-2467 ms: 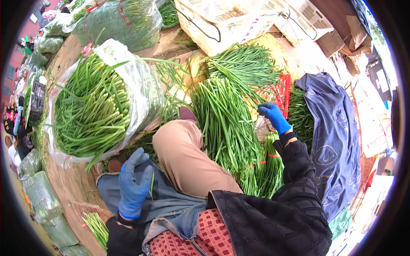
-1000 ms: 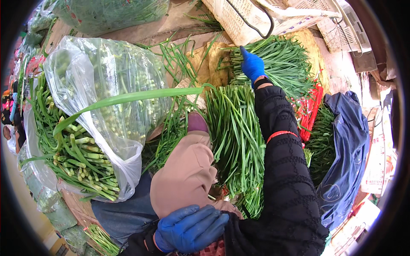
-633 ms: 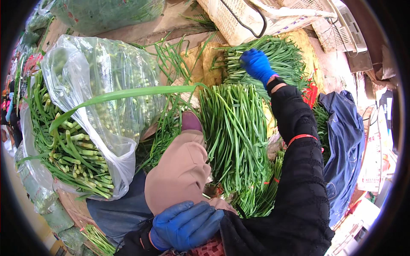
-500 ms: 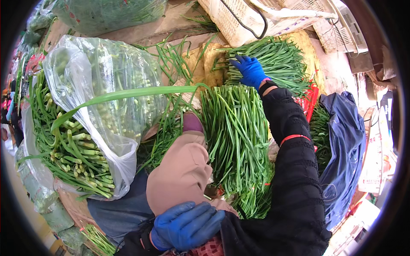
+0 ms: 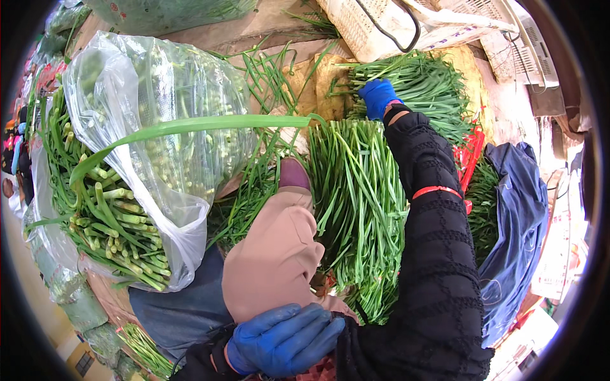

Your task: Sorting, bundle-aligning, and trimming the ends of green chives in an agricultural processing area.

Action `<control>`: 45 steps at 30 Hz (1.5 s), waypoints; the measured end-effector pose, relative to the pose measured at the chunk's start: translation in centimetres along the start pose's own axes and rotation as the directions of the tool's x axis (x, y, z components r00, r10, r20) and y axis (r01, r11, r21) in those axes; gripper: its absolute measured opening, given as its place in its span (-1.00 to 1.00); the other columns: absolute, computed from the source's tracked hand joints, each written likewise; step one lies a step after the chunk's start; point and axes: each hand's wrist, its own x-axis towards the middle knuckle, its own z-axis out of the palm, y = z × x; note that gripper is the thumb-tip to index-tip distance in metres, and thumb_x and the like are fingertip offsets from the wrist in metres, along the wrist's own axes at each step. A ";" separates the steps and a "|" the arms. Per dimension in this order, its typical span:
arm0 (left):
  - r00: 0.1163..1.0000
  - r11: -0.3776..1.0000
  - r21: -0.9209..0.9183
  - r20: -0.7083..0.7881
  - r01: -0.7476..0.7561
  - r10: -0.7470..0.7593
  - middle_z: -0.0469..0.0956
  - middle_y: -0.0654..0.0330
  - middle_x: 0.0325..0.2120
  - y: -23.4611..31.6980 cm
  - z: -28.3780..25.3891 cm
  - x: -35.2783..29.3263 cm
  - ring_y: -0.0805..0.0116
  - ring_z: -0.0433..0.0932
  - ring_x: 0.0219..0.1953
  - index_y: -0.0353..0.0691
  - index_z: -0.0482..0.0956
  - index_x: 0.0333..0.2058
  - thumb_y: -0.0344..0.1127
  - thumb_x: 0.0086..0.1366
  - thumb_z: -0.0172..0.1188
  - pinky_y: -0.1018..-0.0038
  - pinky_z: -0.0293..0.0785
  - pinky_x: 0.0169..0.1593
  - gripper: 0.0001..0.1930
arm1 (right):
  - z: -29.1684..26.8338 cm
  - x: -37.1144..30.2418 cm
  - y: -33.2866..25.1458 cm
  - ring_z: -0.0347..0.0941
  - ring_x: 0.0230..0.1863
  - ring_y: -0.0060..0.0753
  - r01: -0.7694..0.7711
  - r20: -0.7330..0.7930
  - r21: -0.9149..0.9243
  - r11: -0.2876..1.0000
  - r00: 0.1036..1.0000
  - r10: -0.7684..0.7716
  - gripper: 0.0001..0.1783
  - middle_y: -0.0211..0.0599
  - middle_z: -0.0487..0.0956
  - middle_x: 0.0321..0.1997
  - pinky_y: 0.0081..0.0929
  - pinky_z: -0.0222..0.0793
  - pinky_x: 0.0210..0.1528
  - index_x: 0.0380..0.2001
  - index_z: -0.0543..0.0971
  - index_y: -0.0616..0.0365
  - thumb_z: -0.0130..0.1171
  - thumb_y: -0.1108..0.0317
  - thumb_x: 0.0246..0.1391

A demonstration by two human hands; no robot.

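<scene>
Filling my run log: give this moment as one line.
right hand: curled at far leaf pile, grip unclear | left hand: by tan trouser leg, nothing visibly held | clear bag: stalks at its mouth

The left hand (image 5: 286, 340) and right hand (image 5: 379, 96) are wearing 2 blue gloves (image 5: 270, 350); a black, ridge-patterned right sleeve (image 5: 438, 260) is carrying 1 red band (image 5: 438, 190); tan trousers (image 5: 270, 260) are ending above a purple shoe (image 5: 294, 174).

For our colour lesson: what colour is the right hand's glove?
Blue; the glove shows best in the head view.
</scene>
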 end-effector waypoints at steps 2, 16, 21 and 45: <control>1.000 1.000 -0.006 0.008 0.012 -0.012 0.56 0.45 -0.29 0.0 -0.1 -0.1 0.57 0.55 -0.16 0.04 0.64 -0.17 -0.16 0.21 0.13 0.52 0.31 0.10 -0.76 | -0.7 -0.7 -0.6 0.34 0.07 -0.19 0.047 -0.063 -0.068 0.997 0.997 -0.051 -0.38 -0.26 0.47 -0.05 -0.20 0.20 0.07 -0.14 0.56 -0.15 0.43 0.10 -0.45; 1.000 1.000 -0.019 0.014 -0.006 0.006 0.57 0.41 -0.27 0.0 0.2 0.0 0.53 0.57 -0.17 -0.01 0.63 -0.17 -0.17 0.23 0.11 0.52 0.34 0.06 -0.76 | 0.7 0.0 1.2 0.52 -0.15 -0.14 0.075 -0.078 0.048 0.996 0.994 -0.071 -0.51 -0.26 0.60 -0.27 -0.21 0.40 -0.20 -0.25 0.61 -0.14 0.37 0.18 -0.43; 1.000 1.000 -0.001 -0.007 -0.024 0.024 0.57 0.39 -0.27 0.1 0.1 -0.1 0.52 0.56 -0.17 -0.01 0.63 -0.16 -0.18 0.24 0.09 0.51 0.33 0.07 -0.76 | 0.8 -2.0 1.2 0.54 -0.11 -0.26 0.100 -0.372 -0.031 0.994 0.922 -0.105 -0.52 -0.28 0.63 -0.25 -0.21 0.34 -0.01 -0.27 0.64 -0.16 0.32 0.07 -0.43; 0.999 0.999 0.011 -0.028 0.034 -0.034 0.58 0.38 -0.28 0.4 0.2 -0.5 0.55 0.56 -0.18 0.00 0.62 -0.17 -0.18 0.22 0.14 0.50 0.35 0.08 -0.78 | 1.5 -1.4 -0.4 0.45 0.02 -0.19 0.059 -0.286 0.312 0.948 0.958 0.035 -0.39 -0.19 0.52 -0.05 -0.26 0.40 -0.01 -0.03 0.53 -0.25 0.30 0.21 -0.33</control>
